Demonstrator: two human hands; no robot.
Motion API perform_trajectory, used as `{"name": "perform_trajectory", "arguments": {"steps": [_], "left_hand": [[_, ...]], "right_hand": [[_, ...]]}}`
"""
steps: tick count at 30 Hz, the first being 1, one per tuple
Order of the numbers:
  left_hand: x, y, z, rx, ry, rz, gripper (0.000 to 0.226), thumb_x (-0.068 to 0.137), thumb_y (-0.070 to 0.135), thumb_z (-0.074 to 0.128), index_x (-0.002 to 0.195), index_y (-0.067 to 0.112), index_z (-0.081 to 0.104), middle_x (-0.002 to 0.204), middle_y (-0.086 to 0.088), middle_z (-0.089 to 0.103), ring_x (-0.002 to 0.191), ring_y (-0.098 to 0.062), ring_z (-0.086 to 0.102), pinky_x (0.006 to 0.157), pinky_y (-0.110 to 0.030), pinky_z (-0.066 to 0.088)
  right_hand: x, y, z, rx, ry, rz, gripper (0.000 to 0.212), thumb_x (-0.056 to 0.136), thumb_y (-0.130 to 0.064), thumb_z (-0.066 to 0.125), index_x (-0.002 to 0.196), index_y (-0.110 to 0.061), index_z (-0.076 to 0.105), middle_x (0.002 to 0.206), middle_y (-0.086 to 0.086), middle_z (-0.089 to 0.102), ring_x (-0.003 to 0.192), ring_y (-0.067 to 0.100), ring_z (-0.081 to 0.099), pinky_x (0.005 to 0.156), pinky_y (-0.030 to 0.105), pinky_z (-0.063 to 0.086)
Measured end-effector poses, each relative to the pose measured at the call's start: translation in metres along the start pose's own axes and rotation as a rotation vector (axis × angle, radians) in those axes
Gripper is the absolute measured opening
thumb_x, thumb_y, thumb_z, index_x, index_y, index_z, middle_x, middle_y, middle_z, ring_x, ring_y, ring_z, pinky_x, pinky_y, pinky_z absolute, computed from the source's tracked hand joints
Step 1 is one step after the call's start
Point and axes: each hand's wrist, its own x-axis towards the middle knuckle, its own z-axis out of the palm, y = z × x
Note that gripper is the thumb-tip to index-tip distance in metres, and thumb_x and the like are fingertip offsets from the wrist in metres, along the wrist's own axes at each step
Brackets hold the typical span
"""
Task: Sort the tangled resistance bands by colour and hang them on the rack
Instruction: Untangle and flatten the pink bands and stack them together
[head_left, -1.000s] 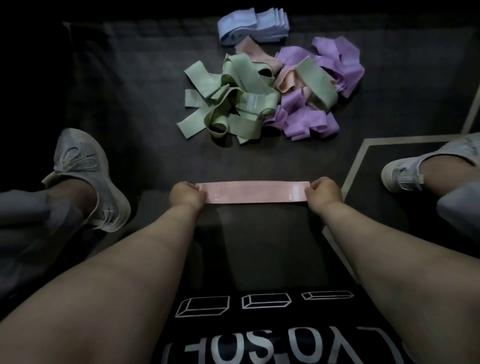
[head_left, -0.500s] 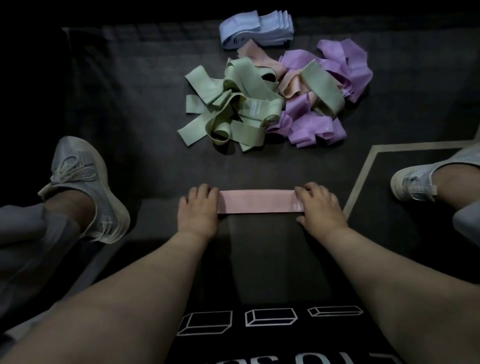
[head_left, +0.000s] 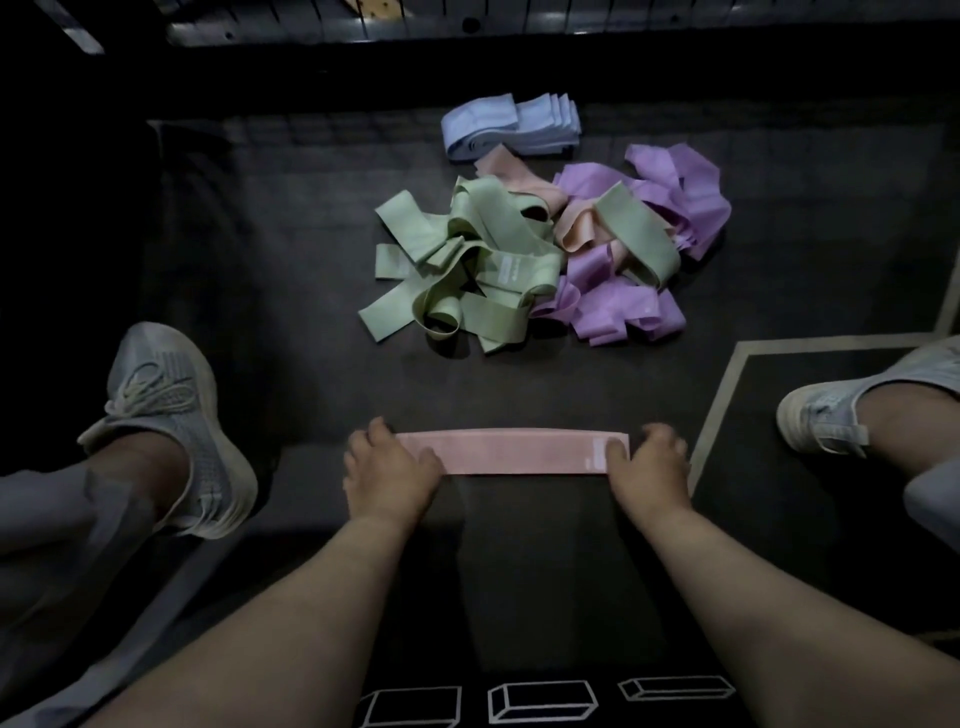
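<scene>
- A grey shoe is seen at the far left on the dark mat.
- The left end of the pink band is gripped by the left hand, with the thumb laid on top and the fingers curled over the far edge.
- The band is held flat and straight between the 2 hands, which are kept well apart.
- Beyond it, well apart, a tangled pile is left: green bands, peach bands caught in the middle, and purple bands.
- Folded blue bands are stacked just behind the pile.
- The right end is clamped by the right hand.
- A 2nd shoe is seen past a pale floor line.
</scene>
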Motion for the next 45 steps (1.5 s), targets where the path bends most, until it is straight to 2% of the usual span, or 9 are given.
{"name": "perform_trajectory", "arguments": {"steps": [4,9,18,25,27,30,38,41,45], "left_hand": [[0.010,0.001,0.004,-0.179,-0.002,-0.087,0.036,0.099,0.026,0.049,0.124,0.003,0.061,0.128,-0.026,0.052,0.118,-0.043,0.052,0.105,-0.041,0.042],[0.017,0.001,-0.001,-0.194,-0.012,-0.105,0.033,0.098,0.023,0.052,0.126,0.009,0.065,0.127,-0.021,0.056,0.115,-0.038,0.057,0.104,-0.038,0.045],[0.027,0.085,-0.034,-0.189,0.198,0.102,0.041,0.096,0.033,0.055,0.132,0.014,0.058,0.133,-0.015,0.051,0.123,-0.034,0.051,0.102,-0.042,0.041],[0.060,0.184,-0.049,-0.350,0.076,0.363,0.040,0.091,0.035,0.055,0.126,0.018,0.065,0.132,-0.009,0.055,0.117,-0.028,0.058,0.105,-0.040,0.047],[0.065,0.202,-0.050,-0.362,0.043,0.408,0.042,0.088,0.037,0.055,0.123,0.017,0.068,0.127,-0.008,0.062,0.112,-0.027,0.062,0.100,-0.040,0.051],[0.071,0.218,-0.053,-0.359,-0.026,0.460,0.036,0.092,0.030,0.059,0.124,0.016,0.066,0.125,-0.007,0.064,0.108,-0.025,0.064,0.099,-0.039,0.052],[0.041,0.250,-0.088,-0.451,-0.105,0.642,0.039,0.097,0.017,0.059,0.135,0.020,0.055,0.127,0.003,0.060,0.104,-0.013,0.062,0.085,-0.020,0.050],[0.017,0.259,-0.109,-0.572,-0.135,0.666,0.040,0.099,0.014,0.059,0.138,0.016,0.053,0.122,0.003,0.057,0.083,0.001,0.058,0.063,-0.001,0.044],[-0.014,0.261,-0.139,-0.627,-0.133,0.700,0.042,0.098,0.011,0.056,0.140,0.017,0.052,0.128,0.000,0.059,0.097,-0.014,0.064,0.071,-0.012,0.051]], "right_hand": [[0.002,-0.008,0.005,0.116,-0.022,0.141,0.027,0.102,-0.025,0.052,0.123,-0.008,0.058,0.127,0.016,0.057,0.114,0.033,0.059,0.094,0.039,0.048],[0.001,-0.014,-0.004,0.059,0.001,0.134,0.036,0.098,-0.026,0.057,0.132,-0.014,0.053,0.136,0.014,0.050,0.123,0.033,0.053,0.102,0.043,0.045],[0.065,-0.126,-0.047,0.009,0.234,-0.526,0.032,0.092,-0.012,0.058,0.123,-0.008,0.063,0.137,0.018,0.048,0.127,0.037,0.043,0.108,0.040,0.031],[0.112,-0.202,-0.057,-0.289,-0.094,-0.408,0.047,0.098,-0.038,0.046,0.145,-0.033,0.046,0.156,0.007,0.030,0.141,0.035,0.029,0.116,0.043,0.023],[0.122,-0.207,-0.057,-0.219,-0.120,-0.340,0.041,0.097,-0.034,0.049,0.137,-0.031,0.052,0.151,0.006,0.041,0.139,0.034,0.038,0.114,0.044,0.028],[0.124,-0.201,-0.063,0.003,0.126,-0.388,0.020,0.093,-0.023,0.054,0.103,-0.037,0.064,0.125,0.005,0.063,0.119,0.031,0.056,0.105,0.040,0.038],[0.096,-0.200,-0.128,0.463,0.225,-0.605,0.028,0.079,-0.024,0.071,0.095,-0.035,0.051,0.111,0.002,0.063,0.100,0.015,0.064,0.089,0.032,0.054],[0.065,-0.206,-0.161,0.517,0.225,-0.677,0.021,0.076,-0.023,0.071,0.092,-0.030,0.057,0.096,-0.005,0.065,0.086,0.006,0.064,0.079,0.021,0.053],[0.022,-0.218,-0.206,0.698,0.089,-0.617,0.014,0.081,-0.009,0.061,0.090,-0.019,0.063,0.082,-0.010,0.061,0.075,0.002,0.057,0.065,0.015,0.044]]}}
